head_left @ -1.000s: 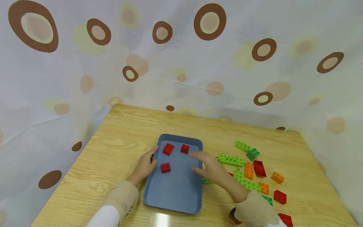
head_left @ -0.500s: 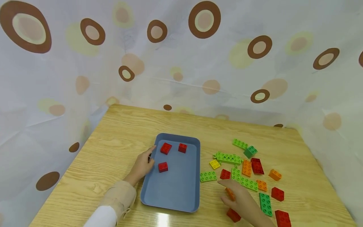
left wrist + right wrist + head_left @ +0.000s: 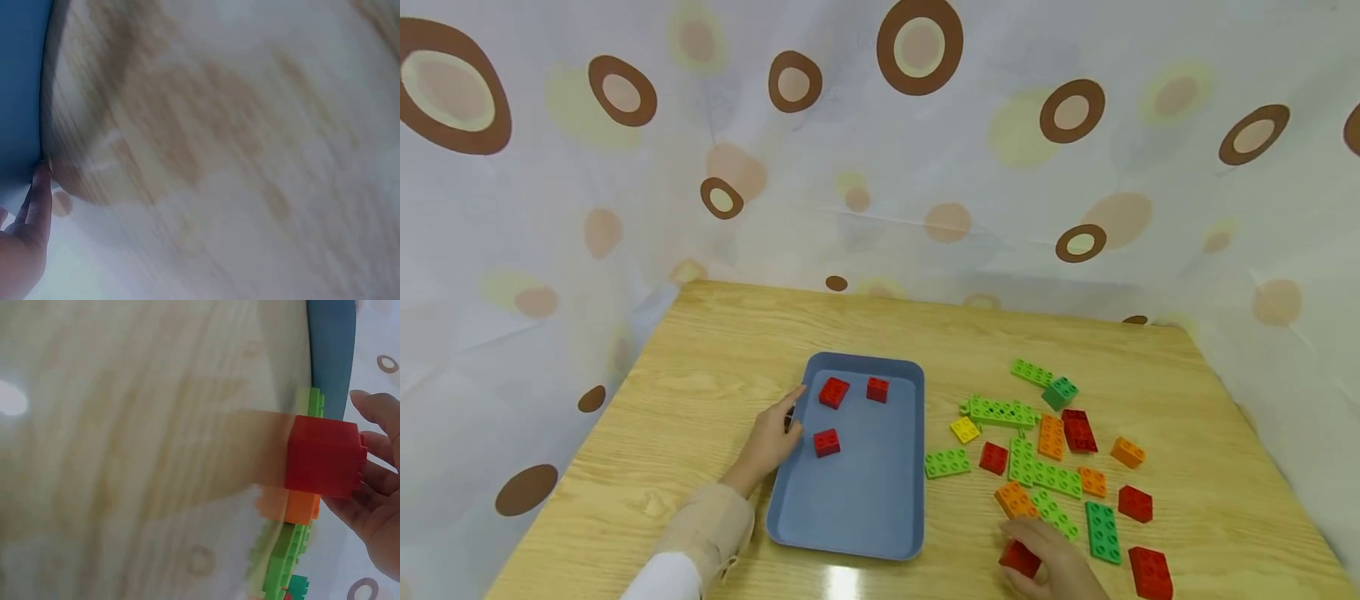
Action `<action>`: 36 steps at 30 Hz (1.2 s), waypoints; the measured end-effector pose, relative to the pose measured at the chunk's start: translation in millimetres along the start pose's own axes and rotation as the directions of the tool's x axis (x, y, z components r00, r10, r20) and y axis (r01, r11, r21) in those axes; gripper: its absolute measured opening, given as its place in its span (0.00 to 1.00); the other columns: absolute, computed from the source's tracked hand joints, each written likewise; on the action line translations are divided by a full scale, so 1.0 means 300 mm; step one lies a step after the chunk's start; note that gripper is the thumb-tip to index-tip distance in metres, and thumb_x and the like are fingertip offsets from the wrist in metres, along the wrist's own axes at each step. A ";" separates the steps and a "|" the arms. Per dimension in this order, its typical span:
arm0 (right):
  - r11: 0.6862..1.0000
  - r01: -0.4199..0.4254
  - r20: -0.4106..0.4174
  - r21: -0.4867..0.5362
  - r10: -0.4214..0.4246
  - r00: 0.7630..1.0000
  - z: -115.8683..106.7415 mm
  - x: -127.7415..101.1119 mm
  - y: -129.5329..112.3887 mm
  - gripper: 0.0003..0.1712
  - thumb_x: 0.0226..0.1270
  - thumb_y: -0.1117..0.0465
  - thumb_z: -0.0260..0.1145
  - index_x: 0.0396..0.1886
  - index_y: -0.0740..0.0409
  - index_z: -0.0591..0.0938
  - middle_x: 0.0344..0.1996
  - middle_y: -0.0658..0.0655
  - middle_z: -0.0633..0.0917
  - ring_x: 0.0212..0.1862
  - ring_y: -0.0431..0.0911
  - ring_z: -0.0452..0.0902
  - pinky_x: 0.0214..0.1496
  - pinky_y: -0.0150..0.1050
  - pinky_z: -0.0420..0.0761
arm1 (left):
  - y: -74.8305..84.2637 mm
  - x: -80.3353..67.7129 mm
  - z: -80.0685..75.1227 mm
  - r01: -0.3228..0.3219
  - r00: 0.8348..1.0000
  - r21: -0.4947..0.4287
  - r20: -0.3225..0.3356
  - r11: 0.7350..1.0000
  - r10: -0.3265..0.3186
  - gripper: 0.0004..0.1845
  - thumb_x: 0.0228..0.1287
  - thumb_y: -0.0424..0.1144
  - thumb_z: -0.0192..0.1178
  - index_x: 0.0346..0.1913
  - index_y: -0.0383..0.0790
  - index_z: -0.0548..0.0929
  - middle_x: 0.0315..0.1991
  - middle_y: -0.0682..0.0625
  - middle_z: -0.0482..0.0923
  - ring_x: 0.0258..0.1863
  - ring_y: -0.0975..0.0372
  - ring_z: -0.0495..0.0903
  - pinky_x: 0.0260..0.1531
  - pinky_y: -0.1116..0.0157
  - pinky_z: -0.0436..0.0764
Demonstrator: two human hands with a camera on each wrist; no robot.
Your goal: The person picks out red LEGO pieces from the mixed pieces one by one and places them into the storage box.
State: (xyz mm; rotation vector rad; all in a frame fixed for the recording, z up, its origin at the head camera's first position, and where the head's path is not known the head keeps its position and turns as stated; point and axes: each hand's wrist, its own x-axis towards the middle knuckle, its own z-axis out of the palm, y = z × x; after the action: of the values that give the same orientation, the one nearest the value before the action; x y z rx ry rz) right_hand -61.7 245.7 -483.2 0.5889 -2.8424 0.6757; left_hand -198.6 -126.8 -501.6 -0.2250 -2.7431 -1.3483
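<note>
Room bright, evenly lit. White glare on the worktop (image 3: 947, 346) at its near side; another hot spot, far left, in the right wrist view, where the sheen mirrors the red block (image 3: 324, 456). Left wrist view hazy, wood soft, tray (image 3: 20, 81) darker. Backdrop (image 3: 850, 150) rings look stretched toward the head view's corners.
</note>
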 end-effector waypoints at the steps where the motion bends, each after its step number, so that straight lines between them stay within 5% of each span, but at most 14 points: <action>1: 1.000 0.011 0.001 0.007 -0.011 1.000 0.004 -0.005 0.003 0.22 0.42 0.58 0.75 0.41 0.55 0.83 0.39 0.48 0.83 0.41 0.44 0.78 0.39 0.34 0.80 | -0.002 -0.003 0.002 0.004 1.000 -0.002 0.003 1.000 -0.004 0.31 0.53 0.22 0.51 0.64 0.31 0.67 0.45 0.34 0.79 0.31 0.58 0.75 0.28 0.67 0.75; 11: 0.997 0.045 -0.001 0.055 -0.045 0.999 0.011 0.003 0.017 0.15 0.45 0.59 0.74 0.36 0.56 0.83 0.35 0.49 0.82 0.38 0.37 0.77 0.35 0.30 0.79 | -0.003 -0.009 0.001 0.010 1.000 -0.004 -0.024 1.000 -0.010 0.30 0.52 0.22 0.51 0.64 0.31 0.68 0.44 0.33 0.79 0.33 0.56 0.77 0.31 0.64 0.77; 16: 0.996 -0.072 0.087 0.046 0.067 0.994 -0.014 0.027 -0.009 0.14 0.49 0.58 0.72 0.37 0.55 0.83 0.37 0.48 0.83 0.40 0.43 0.79 0.39 0.36 0.80 | -0.005 -0.013 -0.001 0.005 1.000 -0.004 -0.016 1.000 -0.005 0.30 0.53 0.22 0.51 0.64 0.30 0.68 0.46 0.33 0.79 0.34 0.55 0.77 0.31 0.65 0.77; 20: 0.992 -0.123 0.032 0.029 0.122 0.992 -0.035 0.060 -0.045 0.15 0.46 0.60 0.73 0.36 0.54 0.84 0.38 0.48 0.84 0.41 0.46 0.80 0.41 0.37 0.80 | -0.007 -0.014 -0.001 0.016 1.000 -0.010 -0.005 1.000 -0.016 0.31 0.54 0.23 0.52 0.64 0.31 0.67 0.48 0.33 0.78 0.34 0.56 0.76 0.29 0.67 0.76; 25: 0.997 0.080 -0.151 0.011 -0.077 0.985 -0.058 0.127 -0.071 0.19 0.37 0.67 0.76 0.35 0.57 0.85 0.36 0.51 0.85 0.38 0.45 0.81 0.37 0.30 0.81 | -0.001 -0.013 -0.002 0.029 1.000 -0.021 0.001 0.999 -0.029 0.31 0.54 0.23 0.51 0.65 0.32 0.67 0.47 0.34 0.78 0.32 0.58 0.75 0.28 0.68 0.75; 31: 0.979 0.204 -0.197 0.029 -0.194 0.961 -0.093 0.244 -0.129 0.20 0.39 0.68 0.75 0.38 0.58 0.85 0.40 0.54 0.84 0.40 0.46 0.80 0.35 0.31 0.81 | 0.008 -0.012 -0.005 0.020 1.000 -0.017 0.002 1.000 -0.020 0.30 0.54 0.23 0.51 0.65 0.31 0.67 0.50 0.34 0.78 0.35 0.56 0.76 0.32 0.64 0.77; 36: 0.937 0.346 -0.236 0.047 -0.327 0.915 -0.093 0.356 -0.165 0.21 0.38 0.69 0.76 0.38 0.60 0.84 0.40 0.57 0.84 0.41 0.48 0.80 0.35 0.30 0.81 | 0.008 -0.009 0.001 -0.008 1.000 -0.012 -0.006 1.000 0.008 0.30 0.53 0.22 0.51 0.64 0.30 0.67 0.50 0.33 0.78 0.36 0.55 0.77 0.33 0.64 0.78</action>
State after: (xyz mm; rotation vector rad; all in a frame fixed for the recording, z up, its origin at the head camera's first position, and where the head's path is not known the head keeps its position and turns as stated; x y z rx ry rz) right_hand -136.6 182.0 -413.0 0.9256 -2.4283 0.7508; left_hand -195.6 -125.3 -500.2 -0.2328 -2.7272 -1.3616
